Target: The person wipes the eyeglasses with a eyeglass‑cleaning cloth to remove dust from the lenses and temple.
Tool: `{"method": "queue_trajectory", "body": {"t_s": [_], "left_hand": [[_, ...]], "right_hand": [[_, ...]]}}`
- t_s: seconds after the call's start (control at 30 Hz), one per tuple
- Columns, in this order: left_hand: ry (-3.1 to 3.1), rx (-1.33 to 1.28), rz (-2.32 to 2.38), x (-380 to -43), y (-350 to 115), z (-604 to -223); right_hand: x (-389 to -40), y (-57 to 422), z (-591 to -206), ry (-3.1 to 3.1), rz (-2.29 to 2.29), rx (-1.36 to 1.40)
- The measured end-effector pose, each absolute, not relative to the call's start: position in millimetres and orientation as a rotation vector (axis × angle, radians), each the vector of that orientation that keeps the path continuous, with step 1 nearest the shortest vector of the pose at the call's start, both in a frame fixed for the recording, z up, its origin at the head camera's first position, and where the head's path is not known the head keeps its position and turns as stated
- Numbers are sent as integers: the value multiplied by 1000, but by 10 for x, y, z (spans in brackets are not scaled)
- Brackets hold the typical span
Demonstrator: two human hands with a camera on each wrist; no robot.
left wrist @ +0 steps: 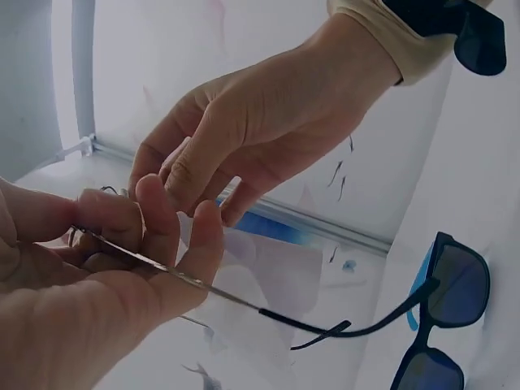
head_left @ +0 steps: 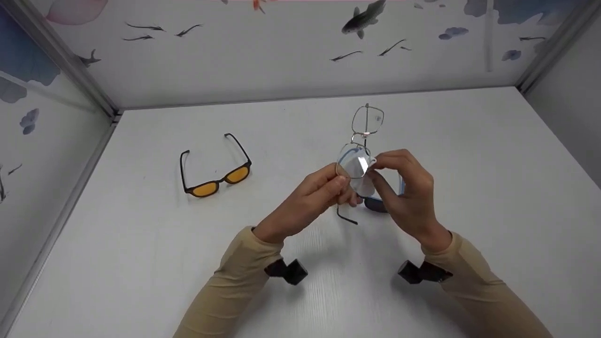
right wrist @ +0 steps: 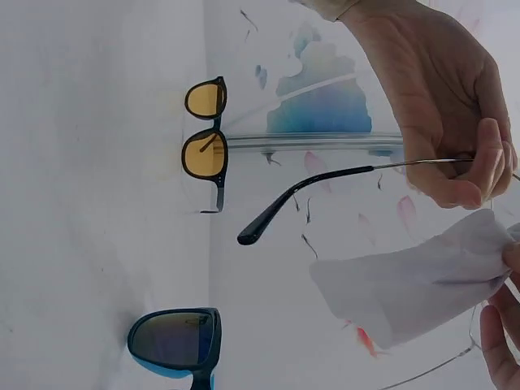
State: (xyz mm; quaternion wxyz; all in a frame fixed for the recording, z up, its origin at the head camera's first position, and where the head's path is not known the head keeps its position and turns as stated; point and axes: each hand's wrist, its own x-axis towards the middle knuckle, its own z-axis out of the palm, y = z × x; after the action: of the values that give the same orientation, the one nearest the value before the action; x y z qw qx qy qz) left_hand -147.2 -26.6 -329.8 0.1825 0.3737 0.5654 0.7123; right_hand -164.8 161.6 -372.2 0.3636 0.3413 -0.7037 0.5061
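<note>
The clear glasses (head_left: 363, 134) are up above the bench (head_left: 141, 244), in the air between the two hands. The left hand (head_left: 319, 192) pinches them at the edge of the near lens. The right hand (head_left: 413, 192) pinches a pale cloth (head_left: 365, 185) just behind that same lens. I can't tell if the cloth is touching the glass.

The rubbing looks only part done to me. The near lens has the cloth by it, and the far lens has no cloth on it. I can't tell if either one is clean. The clear glasses have not been put down on the bench yet.

The dark glasses (head_left: 375, 205) sit on the bench under the clear glasses, partly hidden by the right hand. They might get bumped. The clear glasses' long arms stick out too, and could get in the way. The yellow glasses (head_left: 205, 189) lie well to the left of the clear glasses, legs spread. The wall (head_left: 211, 61) with painted fish stands behind the clear glasses.
</note>
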Motion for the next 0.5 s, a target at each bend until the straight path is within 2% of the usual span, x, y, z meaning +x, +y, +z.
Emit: {"method": "queue_trajectory", "body": {"t_s": [0.5], "left_hand": [[1705,915,1926,-1470,-236,-3340]], "right_hand": [[-1641,1575,-3682,-1661,1097,956]]}}
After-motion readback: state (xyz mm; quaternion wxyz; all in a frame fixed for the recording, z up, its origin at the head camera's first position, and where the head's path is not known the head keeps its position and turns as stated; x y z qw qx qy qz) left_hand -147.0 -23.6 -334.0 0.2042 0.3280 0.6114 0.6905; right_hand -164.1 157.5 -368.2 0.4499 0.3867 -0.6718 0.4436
